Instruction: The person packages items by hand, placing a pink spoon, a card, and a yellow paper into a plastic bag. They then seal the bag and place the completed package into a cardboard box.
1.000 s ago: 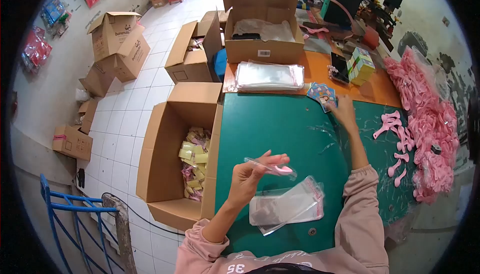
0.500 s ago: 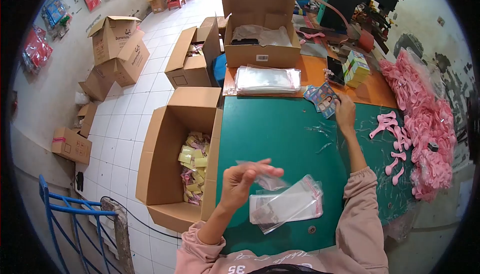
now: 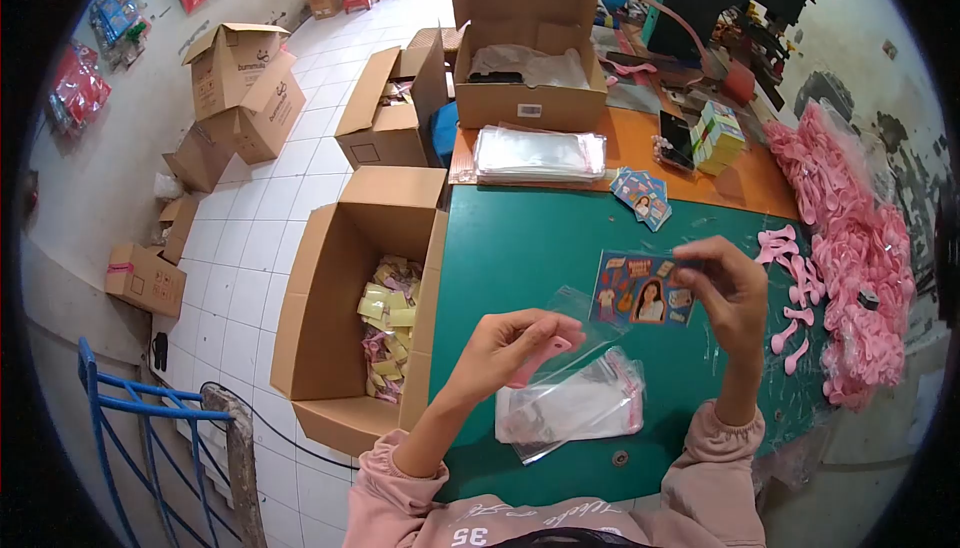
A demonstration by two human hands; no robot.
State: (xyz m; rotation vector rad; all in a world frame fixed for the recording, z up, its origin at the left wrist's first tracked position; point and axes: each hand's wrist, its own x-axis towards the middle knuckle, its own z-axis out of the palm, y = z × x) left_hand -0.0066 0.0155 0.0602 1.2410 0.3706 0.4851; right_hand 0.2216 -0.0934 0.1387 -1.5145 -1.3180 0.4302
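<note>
My right hand (image 3: pixel 730 293) pinches a blue printed card (image 3: pixel 648 298) by its right edge, over the green table (image 3: pixel 480 248). The fingers of my left hand (image 3: pixel 500 348) are closed on a clear plastic bag (image 3: pixel 572 306) with a pink plastic piece (image 3: pixel 540 360) at it, its shape partly hidden by the fingers. The bag's open-looking upper end reaches toward the card's lower left corner. Below my hands lies a loose pile of clear plastic bags (image 3: pixel 565 410). A small fanned stack of similar cards (image 3: pixel 642 198) rests at the table's far edge.
Several pink spoon-like pieces (image 3: pixel 790 278) lie at the right, beside a big heap of them in plastic (image 3: pixel 855 248). Stacked clear bags (image 3: pixel 540 156) sit before an open carton (image 3: pixel 530 108). Left of the table stands a cardboard box (image 3: pixel 315 298) containing packed pieces.
My right hand has come back from the card stack toward me, bringing one card. My left hand has moved right and turned, and the pink piece now shows in it.
</note>
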